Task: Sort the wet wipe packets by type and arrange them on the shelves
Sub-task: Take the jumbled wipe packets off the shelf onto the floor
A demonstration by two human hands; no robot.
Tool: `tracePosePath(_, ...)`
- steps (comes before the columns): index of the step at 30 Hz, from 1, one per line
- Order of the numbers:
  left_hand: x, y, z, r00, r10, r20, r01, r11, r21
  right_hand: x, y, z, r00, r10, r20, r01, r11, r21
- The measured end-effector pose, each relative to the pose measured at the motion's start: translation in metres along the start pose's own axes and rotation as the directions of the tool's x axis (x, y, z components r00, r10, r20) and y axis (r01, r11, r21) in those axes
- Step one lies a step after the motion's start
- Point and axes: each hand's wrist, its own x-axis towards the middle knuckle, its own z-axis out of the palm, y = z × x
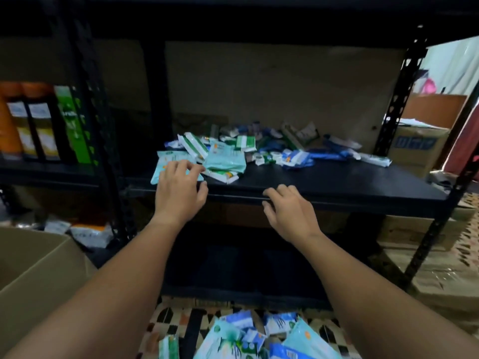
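The left hand (pixel 178 193) was the nearer one: its loosely curled fingers lay on the pale teal packet (pixel 166 169) at the left of centre of the frame, at the shelf's (pixel 337 177) front edge, pinching nothing yet as far as could be seen. That packet's long axis ran up-frame, away from the person, towards the jumbled pile of packets (pixel 259 149) (green, teal and blue mixed). The right hand (pixel 287 211) hovered empty and relaxed over the shelf lip, right of centre, well apart from the pile.
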Motion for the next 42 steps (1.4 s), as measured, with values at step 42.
tracePosePath(42, 0.087, -0.059, 0.016, 0.697, -0.605, 0.386, 0.562, 0.795, 0.230, 0.188, -0.086, 0.028, 0.908, 0.255, 0.333, -0.346, 0.904, 0.250)
